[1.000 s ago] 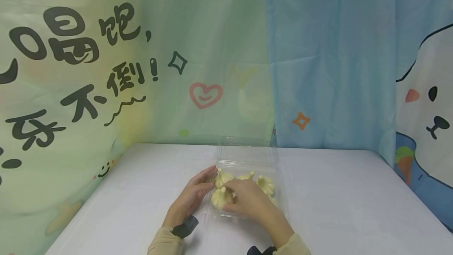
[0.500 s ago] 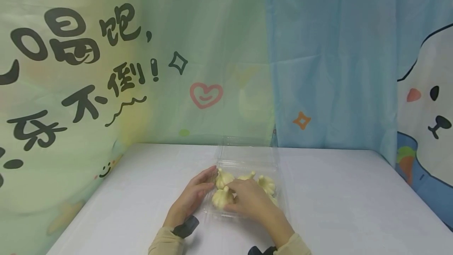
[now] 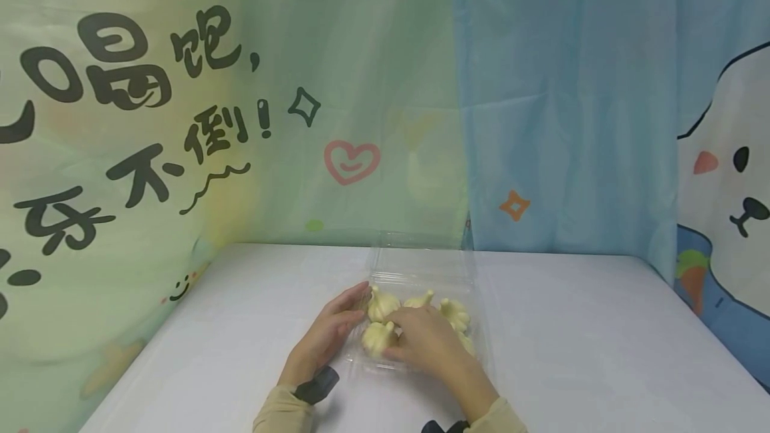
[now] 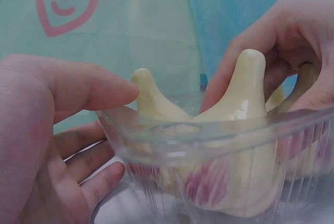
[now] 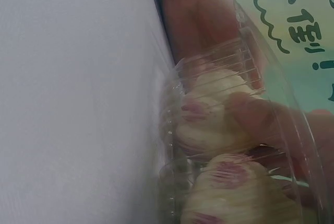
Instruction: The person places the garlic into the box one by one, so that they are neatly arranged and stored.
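Several pale garlic bulbs with purplish patches sit in a clear plastic box point(image 4: 172, 148). My left hand point(image 3: 327, 336) rests against the box's left side, its thumb point(image 4: 96, 85) at the rim and its other fingers loosely extended outside the wall. My right hand point(image 3: 433, 346) reaches in from above at the front, fingers curled round a bulb point(image 5: 235, 198) that it mostly hides from above. Its thumb point(image 5: 255, 117) overlaps the front-left bulb point(image 3: 377, 339) in the right wrist view. Behind stand a back-left bulb point(image 3: 383, 304) and a back-right bulb point(image 3: 455, 315).
The box's clear hinged lid point(image 3: 421, 259) is folded back, away from the person. Beneath lies a white-covered table point(image 3: 571, 339). A printed green and blue curtain point(image 3: 385, 119) hangs behind its far edge.
The front-left bulb's stem has tipped slightly to the right. Both hands keep nearly the same places, and the head view has shifted a little.
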Demonstrator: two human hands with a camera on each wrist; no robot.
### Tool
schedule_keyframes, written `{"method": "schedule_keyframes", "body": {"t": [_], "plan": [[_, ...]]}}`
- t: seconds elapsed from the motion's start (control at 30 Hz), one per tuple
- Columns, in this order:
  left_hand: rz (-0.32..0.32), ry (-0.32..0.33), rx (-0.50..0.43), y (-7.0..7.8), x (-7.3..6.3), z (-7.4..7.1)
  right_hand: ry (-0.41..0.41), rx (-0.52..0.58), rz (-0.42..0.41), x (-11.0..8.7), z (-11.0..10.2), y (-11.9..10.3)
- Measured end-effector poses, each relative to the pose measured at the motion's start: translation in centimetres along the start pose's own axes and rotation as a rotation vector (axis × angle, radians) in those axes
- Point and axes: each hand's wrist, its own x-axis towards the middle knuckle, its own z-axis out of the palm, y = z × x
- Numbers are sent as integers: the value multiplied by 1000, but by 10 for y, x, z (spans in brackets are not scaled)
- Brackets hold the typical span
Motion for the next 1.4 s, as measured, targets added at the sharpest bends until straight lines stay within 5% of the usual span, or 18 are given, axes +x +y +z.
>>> {"method": "schedule_keyframes", "body": {"t": [0.47, 0.73, 1.0, 1.2, 1.4], "plan": [[6, 1, -30, 3, 0, 2, 62, -19, -22, 0, -8, 1], [14, 3, -26, 3, 2, 1, 83, 121, 129, -8, -47, 16], [-1, -7, -13, -2, 1, 1, 178, 241, 240, -24, -81, 77], [-12, -6, -12, -2, -2, 4, 56, 341, 357, -28, -72, 131], [-22, 12, -3, 0, 1, 2, 5, 540, 441, -19, -53, 155]]}}
